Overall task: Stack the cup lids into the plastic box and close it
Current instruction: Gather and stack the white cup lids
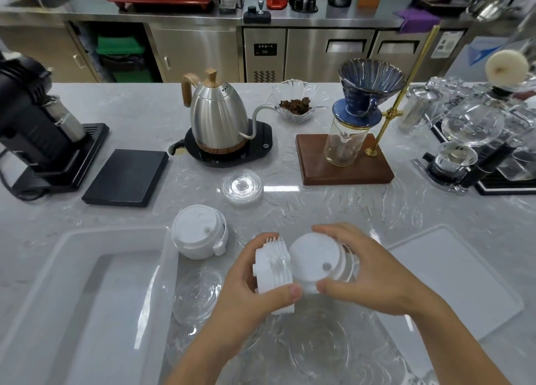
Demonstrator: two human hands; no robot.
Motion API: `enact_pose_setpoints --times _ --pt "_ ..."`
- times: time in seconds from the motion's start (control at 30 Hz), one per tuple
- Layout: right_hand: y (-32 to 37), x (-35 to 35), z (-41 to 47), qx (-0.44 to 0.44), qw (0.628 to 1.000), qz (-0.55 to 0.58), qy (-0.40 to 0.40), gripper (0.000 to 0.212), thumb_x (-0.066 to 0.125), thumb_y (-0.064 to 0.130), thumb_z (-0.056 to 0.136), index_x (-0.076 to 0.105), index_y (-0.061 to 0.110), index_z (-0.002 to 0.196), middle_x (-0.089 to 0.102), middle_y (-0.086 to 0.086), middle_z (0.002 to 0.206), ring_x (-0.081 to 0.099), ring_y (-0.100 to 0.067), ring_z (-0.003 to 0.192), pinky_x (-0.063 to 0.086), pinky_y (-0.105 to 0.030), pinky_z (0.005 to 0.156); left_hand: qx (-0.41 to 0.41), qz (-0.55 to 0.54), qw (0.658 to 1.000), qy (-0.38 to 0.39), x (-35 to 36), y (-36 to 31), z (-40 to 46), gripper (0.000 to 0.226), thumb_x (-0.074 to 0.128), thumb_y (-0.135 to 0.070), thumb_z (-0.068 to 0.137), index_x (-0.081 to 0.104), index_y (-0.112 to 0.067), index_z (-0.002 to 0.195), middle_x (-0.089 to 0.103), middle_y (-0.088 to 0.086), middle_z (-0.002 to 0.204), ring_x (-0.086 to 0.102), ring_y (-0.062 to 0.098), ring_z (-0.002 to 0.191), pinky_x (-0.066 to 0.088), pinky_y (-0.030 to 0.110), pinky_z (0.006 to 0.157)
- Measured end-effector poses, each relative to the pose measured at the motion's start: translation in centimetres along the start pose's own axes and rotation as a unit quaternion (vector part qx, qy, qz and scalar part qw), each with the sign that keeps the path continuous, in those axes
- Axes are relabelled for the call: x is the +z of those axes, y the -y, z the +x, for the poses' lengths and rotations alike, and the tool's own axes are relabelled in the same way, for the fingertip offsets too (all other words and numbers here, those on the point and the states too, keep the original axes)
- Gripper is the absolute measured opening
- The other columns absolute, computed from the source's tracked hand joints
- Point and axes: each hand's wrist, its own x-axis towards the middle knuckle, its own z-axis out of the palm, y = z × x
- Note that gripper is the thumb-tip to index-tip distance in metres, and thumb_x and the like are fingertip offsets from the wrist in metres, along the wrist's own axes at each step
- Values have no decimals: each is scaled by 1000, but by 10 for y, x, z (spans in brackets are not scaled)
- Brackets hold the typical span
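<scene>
My left hand [246,291] grips a stack of white cup lids [274,271] held on edge above the counter. My right hand [365,271] holds another white lid [314,258] against that stack, thumb at its lower rim. A second stack of white lids [198,232] rests on the counter to the left. Clear lids lie in a stack [242,185] further back and in another stack [197,296] beside the box. The translucent plastic box [87,297] stands open at the lower left. Its flat lid [452,280] lies on the counter to the right.
A steel gooseneck kettle [219,117] on its black base, a black scale [126,177] and a black grinder [37,129] stand behind. A pour-over stand [348,158] with a blue dripper, a glass bowl [295,103] and glassware [475,140] fill the back right.
</scene>
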Motion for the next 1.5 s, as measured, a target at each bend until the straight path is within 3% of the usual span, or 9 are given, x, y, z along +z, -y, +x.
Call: enact_pose_setpoints --times 0.13,0.23,0.47,0.6,0.77,1.0,1.1,1.27,1.5 --pt "12 -1 -9 -8 994 -94 53 89 70 67 60 35 51 141 37 42 129 37 20 119 32 -10 94 7 48 999 10 2 1 -1 83 95 -28 54 61 -43 128 69 0 120 67 32 111 63 43 79" --pt "16 -1 -11 5 991 -108 76 86 72 70 58 30 59 132 41 39 126 42 15 117 37 -13 91 4 80 996 36 3 2 -3 86 97 -27 55 58 -44 130 69 -6 117 68 25 108 61 40 83" --pt "13 8 -4 11 992 113 50 57 81 64 63 54 49 111 66 22 111 66 -3 107 55 -25 93 -5 68 996 59 3 -1 -5 84 96 -26 60 57 -40 133 71 -7 114 70 18 102 60 35 78" --pt "15 26 -5 12 969 247 23 69 77 73 62 62 32 115 71 12 111 71 -12 106 59 -28 82 -4 61 997 56 1 -1 -5 84 95 -30 61 56 -39 135 69 1 122 67 34 113 61 40 83" --pt "12 41 -6 19 958 285 -6 77 70 79 61 65 31 122 73 6 116 70 -14 112 58 -40 95 5 58 997 56 -1 1 -4 82 93 -27 63 55 -36 135 67 6 125 64 37 116 61 52 90" --pt "14 42 -8 27 958 285 -2 65 69 80 63 67 45 118 74 11 117 70 -12 111 57 -42 98 7 61 996 60 -2 2 -4 80 92 -26 63 56 -36 134 69 3 123 66 36 113 62 44 85" --pt "16 41 -7 29 957 288 1 63 72 77 64 67 44 118 74 10 116 71 -13 109 57 -44 97 16 74 996 55 -3 1 -4 80 92 -26 63 56 -37 134 69 0 124 66 33 114 62 47 88" --pt "19 41 -6 29 956 291 6 65 74 74 66 67 39 119 74 7 117 72 -15 108 58 -46 95 17 76 996 54 -5 -1 -5 77 92 -26 62 58 -38 130 70 -4 121 68 26 109 60 34 80" --pt "25 51 -6 29 951 306 -18 74 71 82 57 70 36 115 76 5 110 72 -12 104 59 -32 90 8 67 996 49 -3 3 -7 79 95 -21 63 58 -36 132 71 6 121 66 42 111 61 55 86"
